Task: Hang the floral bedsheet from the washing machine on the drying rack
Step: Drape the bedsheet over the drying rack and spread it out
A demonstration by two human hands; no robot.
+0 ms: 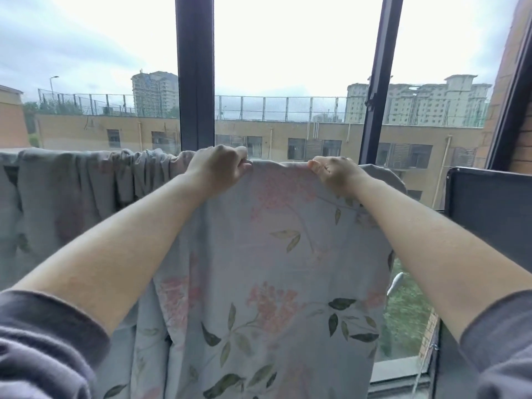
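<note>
A home's enclosed balcony, high in an apartment block, is being shown: laundry (86,180) is being aired along dark-framed windows (195,70), with residential buildings (288,136) across the upper frame.

One bedsheet (273,269), bunched at left, spread at right. Two hands: left hand (220,165), right hand (334,171). Two sleeves (43,341). Two window posts (195,70).

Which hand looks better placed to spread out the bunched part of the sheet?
Probably the left hand: it grips the sheet right beside the gathered folds. The right hand holds the flatter end.
</note>
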